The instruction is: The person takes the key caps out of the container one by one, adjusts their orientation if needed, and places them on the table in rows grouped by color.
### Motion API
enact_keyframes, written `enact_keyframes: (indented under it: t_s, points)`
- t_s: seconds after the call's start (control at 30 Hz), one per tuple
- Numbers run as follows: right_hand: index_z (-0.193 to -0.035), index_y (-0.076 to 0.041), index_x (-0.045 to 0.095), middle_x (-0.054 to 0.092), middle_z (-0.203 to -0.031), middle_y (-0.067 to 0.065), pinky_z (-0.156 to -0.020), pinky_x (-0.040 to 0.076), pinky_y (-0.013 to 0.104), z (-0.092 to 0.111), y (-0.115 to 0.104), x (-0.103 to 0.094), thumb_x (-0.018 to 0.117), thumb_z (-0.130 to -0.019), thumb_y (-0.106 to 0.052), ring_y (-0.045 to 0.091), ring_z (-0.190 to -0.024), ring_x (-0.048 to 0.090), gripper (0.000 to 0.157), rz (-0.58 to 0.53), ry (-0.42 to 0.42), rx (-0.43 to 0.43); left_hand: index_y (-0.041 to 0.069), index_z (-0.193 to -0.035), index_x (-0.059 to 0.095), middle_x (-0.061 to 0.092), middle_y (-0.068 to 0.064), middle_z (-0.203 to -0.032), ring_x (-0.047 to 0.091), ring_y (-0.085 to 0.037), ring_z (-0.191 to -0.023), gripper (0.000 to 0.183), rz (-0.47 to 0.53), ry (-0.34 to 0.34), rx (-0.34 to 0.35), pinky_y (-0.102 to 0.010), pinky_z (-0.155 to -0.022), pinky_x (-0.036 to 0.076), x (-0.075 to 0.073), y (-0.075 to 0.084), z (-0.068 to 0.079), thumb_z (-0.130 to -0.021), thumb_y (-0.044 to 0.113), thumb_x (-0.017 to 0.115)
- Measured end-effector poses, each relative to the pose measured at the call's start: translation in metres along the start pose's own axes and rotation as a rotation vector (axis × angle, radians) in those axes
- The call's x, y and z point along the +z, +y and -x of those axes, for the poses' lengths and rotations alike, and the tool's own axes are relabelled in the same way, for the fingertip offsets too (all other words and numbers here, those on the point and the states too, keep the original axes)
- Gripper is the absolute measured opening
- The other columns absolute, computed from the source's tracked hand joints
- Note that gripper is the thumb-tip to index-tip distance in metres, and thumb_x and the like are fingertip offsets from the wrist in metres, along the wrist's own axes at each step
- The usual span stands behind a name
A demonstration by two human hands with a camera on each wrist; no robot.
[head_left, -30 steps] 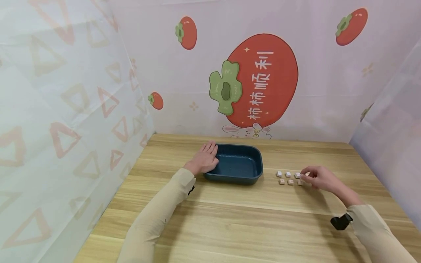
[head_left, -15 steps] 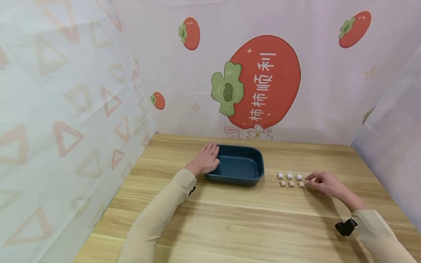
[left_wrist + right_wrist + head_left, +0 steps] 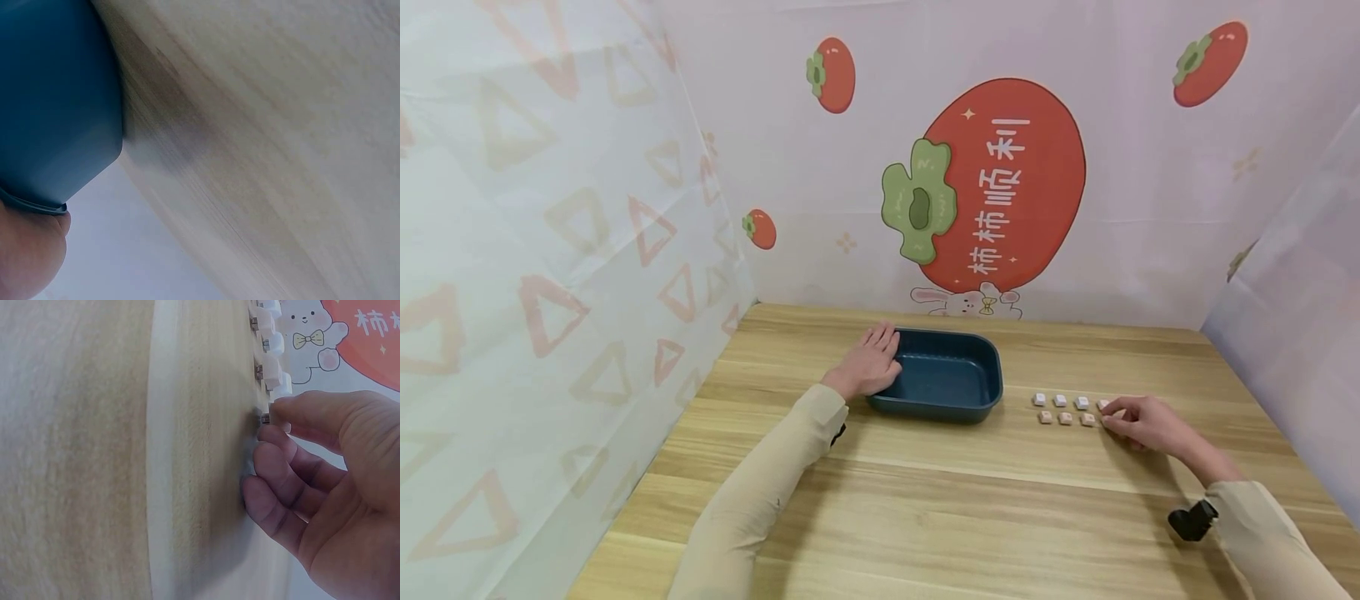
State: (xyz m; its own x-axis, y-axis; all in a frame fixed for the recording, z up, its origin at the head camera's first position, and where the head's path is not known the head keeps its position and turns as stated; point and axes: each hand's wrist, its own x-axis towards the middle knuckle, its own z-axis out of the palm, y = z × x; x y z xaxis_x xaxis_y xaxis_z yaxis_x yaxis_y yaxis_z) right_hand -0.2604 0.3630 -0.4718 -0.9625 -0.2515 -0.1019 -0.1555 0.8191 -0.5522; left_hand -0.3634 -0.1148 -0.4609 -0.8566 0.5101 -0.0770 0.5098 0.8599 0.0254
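Observation:
A dark blue rectangular tray point(image 3: 943, 412) sits on the wooden table. My left hand point(image 3: 865, 367) lies over its left rim with the fingers extended; the left wrist view shows the tray's outer wall point(image 3: 59, 106) close up. To the right of the tray, small pale keycaps point(image 3: 1060, 401) stand in two short rows. At their right end my right hand point(image 3: 1146, 425) pinches a keycap point(image 3: 282, 422) of the near row between thumb and finger, on or just above the table. The fingers hide it in the head view. Just beyond it shows a far-row keycap point(image 3: 1102, 405).
The wooden table point(image 3: 925, 517) stretches toward me in front of the tray and keycaps. A printed cloth wall point(image 3: 842, 167) with persimmon drawings stands along the back edge. Further cloth walls rise on the left and right sides.
My right hand has shifted from the third column of keycaps to the right end. The far-row keycap there now shows clearly. The left hand and tray stay put; the head view shifts slightly.

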Motion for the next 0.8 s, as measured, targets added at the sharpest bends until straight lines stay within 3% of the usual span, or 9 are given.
enact_keyframes:
  t_s: [0.5,0.8]
  points:
    - [-0.115,0.004,0.066,0.060,-0.067,0.001,-0.046,0.045,0.026,0.0053,0.0019,-0.0007,0.061,-0.096,-0.021,0.010,-0.053,0.053,0.031,-0.037,-0.002,-0.008,0.004,-0.157,0.012,0.008,-0.014,-0.166,0.003,-0.028,-0.155,0.064,0.023,0.008,0.003,-0.043,-0.126,0.006,-0.0010,0.0022,-0.0005,-0.102,0.035,0.025]
    - [-0.117,0.003,0.063,0.059,-0.070,0.003,-0.047,0.047,0.028,0.0077,0.0004,-0.0067,0.060,-0.097,-0.024,0.011,-0.055,0.054,0.035,-0.046,-0.011,0.036,0.007,-0.158,0.013,0.008,-0.016,-0.166,0.003,-0.030,-0.155,0.062,0.022,0.014,0.017,-0.045,-0.126,0.008,0.0008,0.0037,-0.0032,-0.104,0.033,0.026]
